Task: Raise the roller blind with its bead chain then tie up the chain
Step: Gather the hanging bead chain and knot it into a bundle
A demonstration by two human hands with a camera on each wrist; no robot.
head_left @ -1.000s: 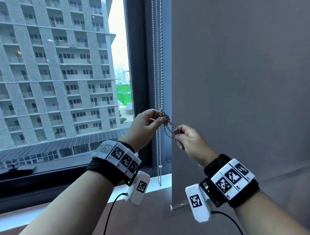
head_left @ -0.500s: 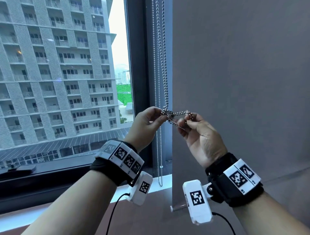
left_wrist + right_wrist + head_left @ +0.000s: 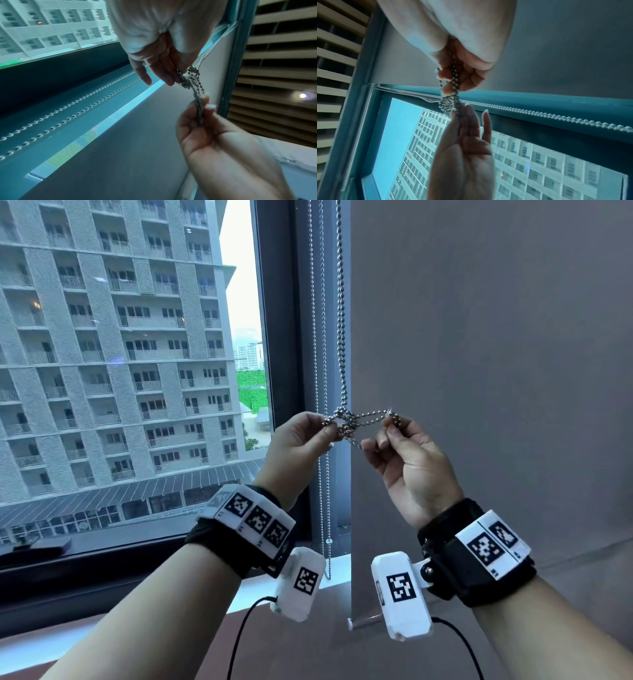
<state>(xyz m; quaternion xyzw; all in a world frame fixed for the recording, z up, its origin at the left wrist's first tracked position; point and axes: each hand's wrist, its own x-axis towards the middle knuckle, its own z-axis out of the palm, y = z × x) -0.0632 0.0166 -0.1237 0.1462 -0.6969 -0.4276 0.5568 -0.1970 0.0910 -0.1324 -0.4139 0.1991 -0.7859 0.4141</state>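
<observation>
2 hands up at chest height by the window frame [image 3: 281, 337]: left hand [image 3: 298, 443] and right hand [image 3: 407, 460] each pinching the bead chain [image 3: 340, 302], palms facing in. Chain's bunched into a silvery knot [image 3: 346, 421] between them, strands hanging from above.

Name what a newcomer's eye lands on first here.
The knot in the bead chain, mid-frame in the head view, stretched between the left hand and right hand, each pinching a side. Next, the pale apartment block filling the window on the left, and the grey roller blind on the right.
</observation>
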